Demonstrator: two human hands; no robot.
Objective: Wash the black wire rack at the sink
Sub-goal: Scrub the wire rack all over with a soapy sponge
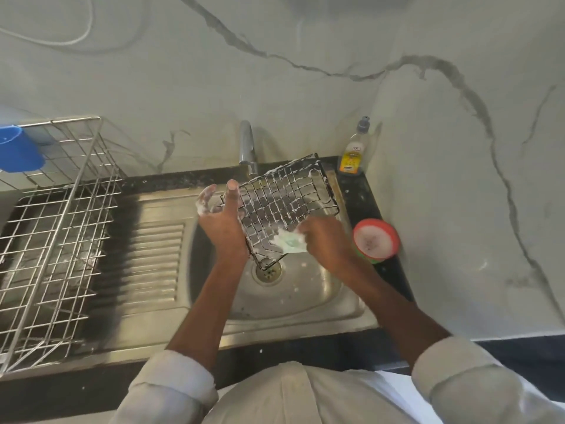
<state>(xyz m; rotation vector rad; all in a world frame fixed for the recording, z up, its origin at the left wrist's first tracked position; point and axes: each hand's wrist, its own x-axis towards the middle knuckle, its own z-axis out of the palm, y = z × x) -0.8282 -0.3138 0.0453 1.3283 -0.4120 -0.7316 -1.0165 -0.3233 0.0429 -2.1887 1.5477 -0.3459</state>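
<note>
The black wire rack point(282, 203) is held tilted over the steel sink basin point(308, 289), its grid coated in white soap foam. My left hand point(221, 215) grips the rack's left edge, fingers soapy and thumb up along the wire. My right hand point(325, 237) presses a green and white scrub pad point(289, 241) against the rack's lower right part. The rack's lowest corner hangs just above the drain point(269, 272). The tap point(247, 148) stands behind the rack; no water stream is visible.
A steel dish-drying rack point(58, 228) sits on the drainboard at left, with a blue cup point(18, 151) at its back. A dish soap bottle point(354, 151) and a red-rimmed soap tub point(376, 238) stand on the black counter to the right. Marble wall lies behind.
</note>
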